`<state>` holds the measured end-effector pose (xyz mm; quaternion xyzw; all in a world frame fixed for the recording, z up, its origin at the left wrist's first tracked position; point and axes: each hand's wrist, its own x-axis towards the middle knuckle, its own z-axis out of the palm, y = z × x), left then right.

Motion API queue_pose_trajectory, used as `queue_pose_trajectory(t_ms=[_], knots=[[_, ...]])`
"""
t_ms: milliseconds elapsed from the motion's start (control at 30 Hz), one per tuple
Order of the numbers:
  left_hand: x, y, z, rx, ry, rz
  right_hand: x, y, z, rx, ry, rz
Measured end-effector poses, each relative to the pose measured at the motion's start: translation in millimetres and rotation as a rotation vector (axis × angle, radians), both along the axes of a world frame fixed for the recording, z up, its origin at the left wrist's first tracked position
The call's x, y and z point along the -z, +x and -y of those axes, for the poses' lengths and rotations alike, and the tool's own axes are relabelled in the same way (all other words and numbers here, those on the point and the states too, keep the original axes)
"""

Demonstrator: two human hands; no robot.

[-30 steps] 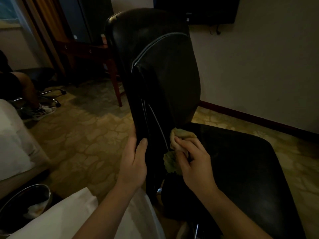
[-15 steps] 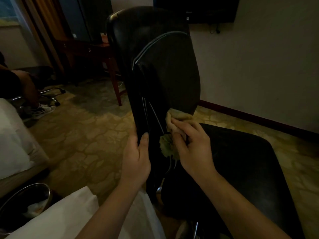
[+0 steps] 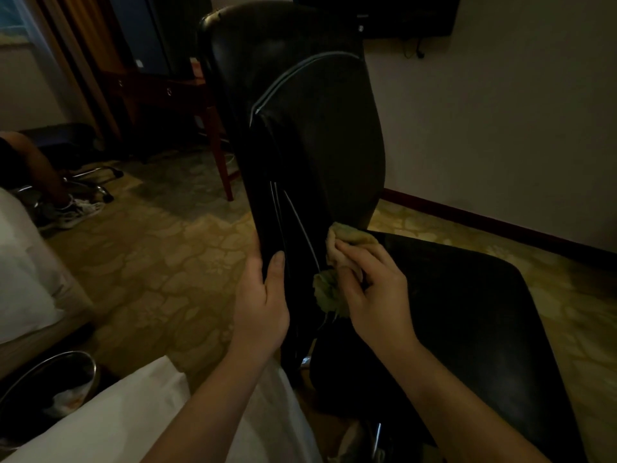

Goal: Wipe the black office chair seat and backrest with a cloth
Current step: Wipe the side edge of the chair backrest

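The right hand (image 3: 374,292) is gripping the bunched cloth (image 3: 347,240) and pressing it against the lower front of the backrest (image 3: 317,128), just above the seat (image 3: 467,312). The left hand (image 3: 262,302) is clamping the backrest's near edge, thumb lying on the front face, steadying the chair. The hands are working apart, with the edge strip between them. Over the last second the cloth has been travelling a short way up from the seat joint, while the left hand is keeping its place. Judgement: this stroke is covering the lowest band only; the upper backrest and most of the seat are probably still awaiting wiping
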<state>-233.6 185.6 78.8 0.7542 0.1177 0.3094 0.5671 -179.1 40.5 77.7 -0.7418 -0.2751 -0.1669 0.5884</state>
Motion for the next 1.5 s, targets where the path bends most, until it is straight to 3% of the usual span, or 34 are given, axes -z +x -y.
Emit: queue_pose_trajectory(t_ms=[167,533,933,1233,1500], knots=[[-1.6,0.4,0.6,0.005,-0.002,0.009,-25.0,7.4,-10.4,-0.002,-0.012,0.060],[-4.9,-3.6,3.9,-0.023,-0.035,-0.038,22.3,-9.3,7.6,-0.012,-0.017,-0.063],[-4.2,-2.6,1.5,-0.029,0.019,-0.041,-58.0,15.7,-22.4,-0.017,0.016,0.079],[-1.8,-2.5,3.0,-0.030,-0.001,-0.034,2.1,-4.7,-2.6,0.010,-0.030,-0.124],[-2.7,-0.9,3.2,-0.008,-0.028,-0.009,-37.1,7.1,-20.2,-0.021,-0.010,0.026]])
